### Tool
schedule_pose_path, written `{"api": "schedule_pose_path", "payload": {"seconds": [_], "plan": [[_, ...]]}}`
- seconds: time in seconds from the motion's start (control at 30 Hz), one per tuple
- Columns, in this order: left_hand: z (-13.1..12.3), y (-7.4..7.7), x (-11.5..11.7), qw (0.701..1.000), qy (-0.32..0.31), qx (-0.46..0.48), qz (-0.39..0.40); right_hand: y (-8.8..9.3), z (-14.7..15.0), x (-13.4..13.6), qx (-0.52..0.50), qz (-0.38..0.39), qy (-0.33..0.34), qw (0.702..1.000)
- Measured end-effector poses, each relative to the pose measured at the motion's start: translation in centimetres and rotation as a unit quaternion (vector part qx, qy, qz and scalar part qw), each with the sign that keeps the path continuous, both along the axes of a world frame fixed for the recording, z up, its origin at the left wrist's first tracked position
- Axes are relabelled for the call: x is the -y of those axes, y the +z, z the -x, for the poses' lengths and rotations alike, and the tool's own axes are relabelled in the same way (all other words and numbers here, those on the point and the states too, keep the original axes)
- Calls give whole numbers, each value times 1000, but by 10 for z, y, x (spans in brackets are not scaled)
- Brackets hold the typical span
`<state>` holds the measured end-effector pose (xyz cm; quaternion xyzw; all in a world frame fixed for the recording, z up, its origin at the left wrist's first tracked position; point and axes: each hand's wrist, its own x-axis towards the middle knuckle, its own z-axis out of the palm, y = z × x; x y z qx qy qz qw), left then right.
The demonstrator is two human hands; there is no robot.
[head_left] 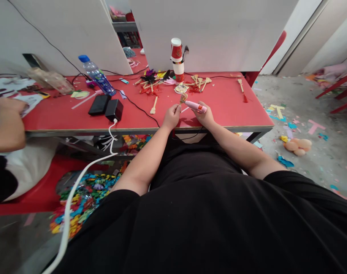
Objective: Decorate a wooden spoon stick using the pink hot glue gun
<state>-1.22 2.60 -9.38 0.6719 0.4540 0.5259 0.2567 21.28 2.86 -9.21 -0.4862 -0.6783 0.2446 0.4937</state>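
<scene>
My left hand pinches a small brownish piece with a broad top, just above the near part of the red table. My right hand is wrapped round a pink, stick-shaped glue gun. Its dark tip points left and meets or nearly meets the small piece; I cannot tell if they touch. A thin dark cord hangs below my right hand. Beyond my hands lie a small round dish and several pale wooden sticks with red tassels. One bare wooden stick lies left of my left hand.
Stacked paper cups stand at the back by a white partition. Dark feathers, a bottle and black boxes lie leftward. A tasselled stick is at right. A white cable crosses left, near another person's arm.
</scene>
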Motion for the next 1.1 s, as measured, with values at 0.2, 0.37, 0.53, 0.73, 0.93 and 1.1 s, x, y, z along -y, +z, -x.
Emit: {"api": "schedule_pose_path", "payload": {"seconds": [0.2, 0.37, 0.53, 0.73, 0.93, 1.1], "plan": [[0, 0, 1, 1000, 3, -6, -5, 0, -1, 0, -1, -6, 8, 1000], [0, 1, 1, 1000, -1, -15, -8, 2, 0, 0, 3, 1, 0, 1000], [0, 2, 2, 1000, -6, -18, -8, 4, 1, 3, 9, 8, -5, 1000], [-1, 3, 3, 1000, -14, -11, -9, 5, 2, 2, 10, 7, -11, 1000], [0, 3, 3, 1000, -13, -15, -6, 3, 1, 2, 8, 1, -10, 1000], [0, 2, 3, 1000, -11, -18, -13, 2, 0, 1, 6, -2, 0, 1000]]}}
